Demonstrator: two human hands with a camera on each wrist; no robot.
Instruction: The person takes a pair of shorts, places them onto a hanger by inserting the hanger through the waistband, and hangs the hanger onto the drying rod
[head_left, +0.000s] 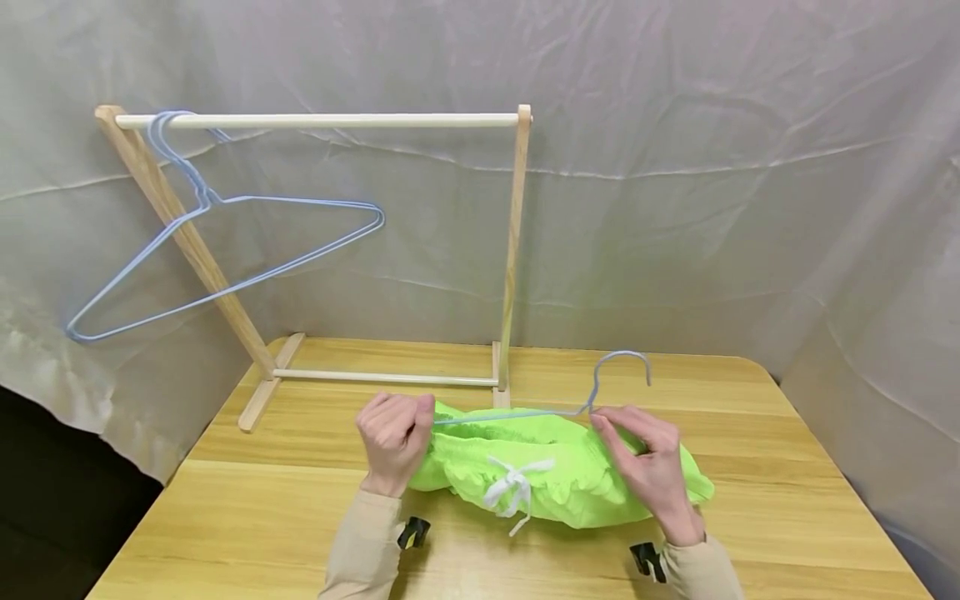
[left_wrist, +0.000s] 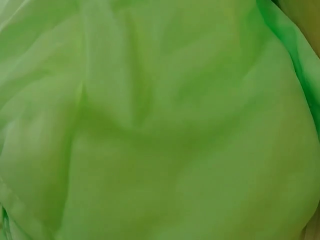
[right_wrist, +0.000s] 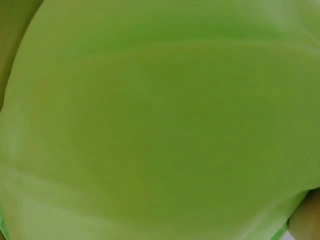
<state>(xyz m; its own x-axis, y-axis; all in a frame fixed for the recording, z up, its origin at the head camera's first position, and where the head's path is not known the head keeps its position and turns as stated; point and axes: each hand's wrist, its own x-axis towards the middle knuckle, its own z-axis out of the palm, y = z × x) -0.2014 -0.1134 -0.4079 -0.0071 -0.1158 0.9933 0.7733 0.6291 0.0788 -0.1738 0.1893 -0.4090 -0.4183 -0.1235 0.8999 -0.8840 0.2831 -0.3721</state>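
Note:
Neon-green drawstring shorts [head_left: 570, 492] lie bunched over the table, gathered waistband up, with a white drawstring bow [head_left: 513, 483] in front. A blue wire hanger [head_left: 517, 414] runs along the waist opening, its hook rising upright above the cloth; its right side and lower bar are hidden. My left hand [head_left: 393, 437] is curled round the left end of the waistband and hanger. With fingertips and thumb, my right hand [head_left: 648, 454] pinches the hanger just right of its neck, against the waistband. Green fabric [left_wrist: 175, 125] fills the left wrist view, and likewise the shorts [right_wrist: 175, 125] the right.
On the wooden table [head_left: 757, 450] stands a rack [head_left: 330, 121] with a white rail and wooden legs, behind and left of the shorts. Several blue wire hangers [head_left: 300, 202] hang at the rail's left end. A grey curtain [head_left: 675, 208] backs the table.

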